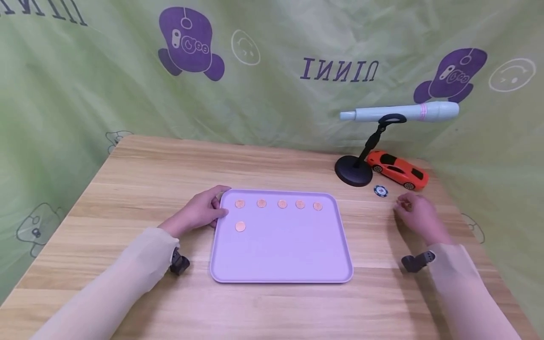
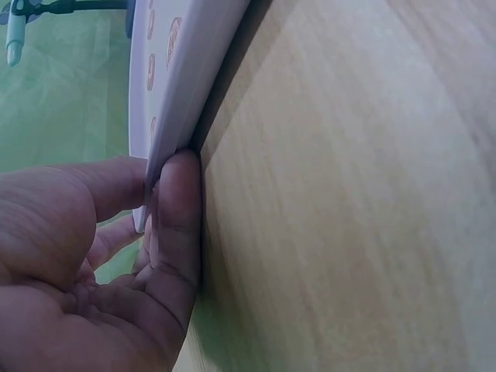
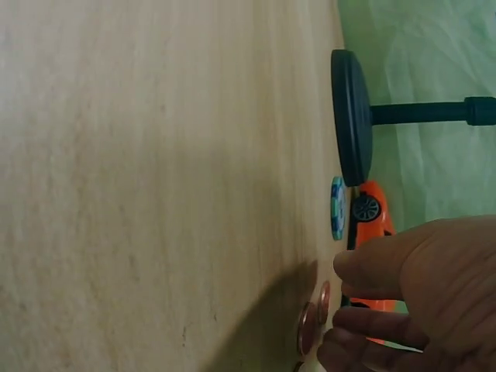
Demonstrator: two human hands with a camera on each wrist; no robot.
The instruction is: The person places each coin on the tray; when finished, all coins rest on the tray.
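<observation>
A lavender tray [image 1: 280, 255] bears several copper coins [image 1: 240, 226], most in a row along its far side and one below the row's left end. My left hand [image 1: 201, 210] grips the tray's far left corner. In the left wrist view its thumb [image 2: 120, 182] lies on the rim and its fingers [image 2: 178, 194] reach underneath. My right hand [image 1: 418, 215] hovers at the right of the table, fingers bent loosely with a gap to the thumb [image 3: 360, 263]. Beside its fingertips, copper coins [image 3: 308, 327] lie on the wood, hidden in the head view.
A blue-and-white poker chip [image 1: 380, 191] lies just beyond the right hand. Behind it are an orange toy car [image 1: 397, 170] and a black stand [image 1: 353, 171] bearing a pale blue microphone [image 1: 399, 112]. A green printed curtain [image 1: 263, 104] hangs along the wooden table's [image 1: 170, 160] back edge.
</observation>
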